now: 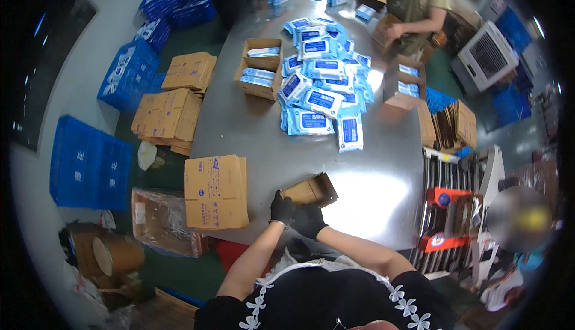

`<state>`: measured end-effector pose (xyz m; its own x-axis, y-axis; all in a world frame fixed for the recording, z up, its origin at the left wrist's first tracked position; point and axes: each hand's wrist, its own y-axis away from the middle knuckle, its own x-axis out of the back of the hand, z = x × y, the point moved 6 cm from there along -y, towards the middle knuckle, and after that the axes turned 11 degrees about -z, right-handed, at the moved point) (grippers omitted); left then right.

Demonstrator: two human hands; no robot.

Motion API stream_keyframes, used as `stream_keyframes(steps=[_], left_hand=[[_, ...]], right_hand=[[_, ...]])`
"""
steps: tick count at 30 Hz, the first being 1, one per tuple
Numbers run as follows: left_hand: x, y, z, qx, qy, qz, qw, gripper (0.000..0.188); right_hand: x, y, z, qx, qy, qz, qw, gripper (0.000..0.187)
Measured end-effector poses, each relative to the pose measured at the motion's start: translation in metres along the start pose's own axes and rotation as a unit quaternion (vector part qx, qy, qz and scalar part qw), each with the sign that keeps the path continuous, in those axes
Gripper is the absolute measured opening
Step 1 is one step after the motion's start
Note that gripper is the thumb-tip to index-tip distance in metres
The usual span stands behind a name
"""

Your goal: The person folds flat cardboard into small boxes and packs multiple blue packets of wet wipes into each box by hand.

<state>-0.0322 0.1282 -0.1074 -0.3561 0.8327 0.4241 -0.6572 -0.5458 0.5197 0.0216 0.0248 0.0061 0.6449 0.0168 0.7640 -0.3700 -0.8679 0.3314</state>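
An open, small cardboard box [323, 189] lies tilted at the near edge of the metal table. My left hand [281, 208], in a black glove, is closed on the box's near left corner. Against its near side, my right hand [308, 220], gloved in black too, has its fingers curled around the lower edge, partly hidden. The inside of the box shows bare brown cardboard. Left of my hands sits a stack of flattened cardboard boxes [215, 192]. Farther up the table is a heap of blue-and-white wet wipe packs [323, 69].
Two divided cartons, one at left [264, 93] and one at right [402, 97], hold some packs. Two people work at the far end. Blue crates [90, 162] and more flattened cardboard [168, 114] stand left. A roller conveyor [446, 210] adjoins the table's right side.
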Motion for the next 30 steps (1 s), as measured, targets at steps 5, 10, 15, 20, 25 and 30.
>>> stream_keyframes(steps=[5, 10, 15, 20, 25, 30], left_hand=[[-0.001, 0.022, 0.039, 0.056, -0.057, -0.034, 0.996, 0.047], [-0.009, 0.030, 0.054, -0.045, -0.087, 0.017, 0.995, 0.041], [-0.003, 0.038, 0.070, -0.005, -0.075, -0.029, 0.997, 0.043], [-0.007, 0.030, 0.056, 0.062, -0.025, -0.041, 0.997, 0.050], [-0.042, 0.014, 0.030, -0.019, -0.098, 0.009, 0.995, 0.036], [-0.022, 0.028, 0.073, -0.008, -0.111, 0.061, 0.992, 0.034]], right_hand=[[0.139, -0.146, 0.117, 0.108, -0.126, -0.023, 0.986, 0.032], [0.235, -0.280, 0.225, -0.166, 0.087, -0.043, 0.981, 0.100], [0.241, -0.297, 0.200, -0.185, 0.063, -0.112, 0.974, 0.098], [0.245, -0.282, 0.205, -0.070, -0.199, -0.258, 0.943, 0.075], [0.172, -0.279, 0.192, 0.059, 0.100, -0.238, 0.964, 0.106], [0.130, -0.199, 0.127, 0.053, 0.257, -0.145, 0.954, 0.088]])
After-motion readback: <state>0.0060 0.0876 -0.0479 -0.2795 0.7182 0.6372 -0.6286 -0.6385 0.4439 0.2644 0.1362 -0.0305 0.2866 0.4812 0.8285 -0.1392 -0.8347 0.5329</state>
